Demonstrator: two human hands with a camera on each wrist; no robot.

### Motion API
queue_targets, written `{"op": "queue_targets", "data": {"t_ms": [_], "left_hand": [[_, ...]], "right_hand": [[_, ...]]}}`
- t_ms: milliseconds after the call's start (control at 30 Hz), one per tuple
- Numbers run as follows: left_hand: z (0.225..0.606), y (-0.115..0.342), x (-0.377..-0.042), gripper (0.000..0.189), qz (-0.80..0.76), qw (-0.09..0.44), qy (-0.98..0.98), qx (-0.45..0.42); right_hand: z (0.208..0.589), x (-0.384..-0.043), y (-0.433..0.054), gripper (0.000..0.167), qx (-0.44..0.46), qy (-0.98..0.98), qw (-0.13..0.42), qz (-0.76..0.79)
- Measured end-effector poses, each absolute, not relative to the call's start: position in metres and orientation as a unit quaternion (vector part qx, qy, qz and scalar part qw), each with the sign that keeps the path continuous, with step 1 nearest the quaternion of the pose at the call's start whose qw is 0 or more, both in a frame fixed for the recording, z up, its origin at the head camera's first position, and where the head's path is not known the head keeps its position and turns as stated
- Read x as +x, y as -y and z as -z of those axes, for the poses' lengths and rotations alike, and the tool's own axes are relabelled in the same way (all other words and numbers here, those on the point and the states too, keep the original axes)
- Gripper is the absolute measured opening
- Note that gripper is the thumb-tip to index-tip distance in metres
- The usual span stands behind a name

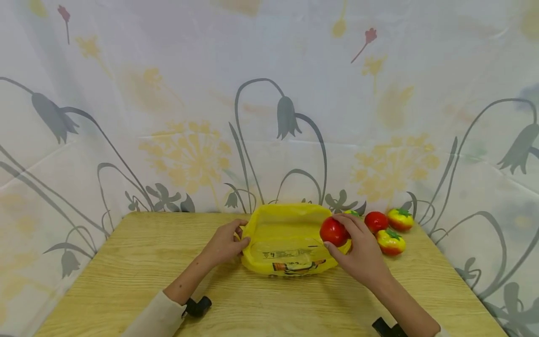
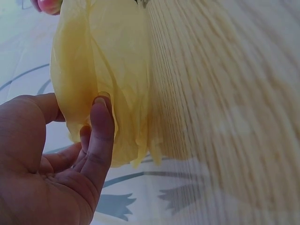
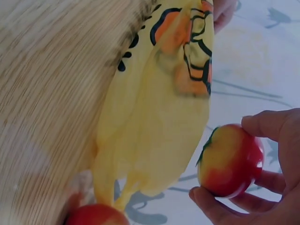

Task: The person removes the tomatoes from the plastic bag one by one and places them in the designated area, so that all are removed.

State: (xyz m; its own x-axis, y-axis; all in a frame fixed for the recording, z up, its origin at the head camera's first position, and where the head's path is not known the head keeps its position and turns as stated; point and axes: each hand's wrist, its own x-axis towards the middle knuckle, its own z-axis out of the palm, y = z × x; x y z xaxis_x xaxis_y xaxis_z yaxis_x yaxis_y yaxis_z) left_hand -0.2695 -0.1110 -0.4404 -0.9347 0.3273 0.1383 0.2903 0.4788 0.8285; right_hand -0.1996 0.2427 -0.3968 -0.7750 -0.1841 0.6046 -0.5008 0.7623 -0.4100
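Observation:
A yellow plastic bag (image 1: 260, 263) with printed markings sits on the table, its mouth held wide. My left hand (image 1: 223, 241) pinches its left rim between thumb and fingers; the left wrist view shows the thin film (image 2: 75, 61) between them. Over the bag's right rim, my right hand (image 1: 365, 255) holds a shiny red tomato (image 1: 331, 231) by thumb and fingertips. In the right wrist view this tomato (image 3: 232, 161) shows a yellow patch and green leaves, beside the bag's outer wall (image 3: 154, 136).
Several more red and yellow tomatoes (image 1: 390, 242) with green tops lie at the table's back right, one partly hidden behind my right hand. The wooden table (image 1: 168, 252) ends against a flower-printed cloth (image 1: 189, 93).

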Motion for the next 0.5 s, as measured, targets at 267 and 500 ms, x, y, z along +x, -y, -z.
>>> {"op": "queue_targets", "data": {"t_ms": [267, 500], "left_hand": [[0.442, 0.112, -0.268, 0.05, -0.479, 0.024, -0.86, 0.174], [0.441, 0.11, -0.27, 0.051, -0.476, 0.024, -0.862, 0.175]], "right_hand": [[0.397, -0.199, -0.258, 0.061, 0.169, 0.906, 0.276, -0.274], [0.388, -0.2, -0.271, 0.061, 0.152, 0.905, 0.289, -0.271]]}}
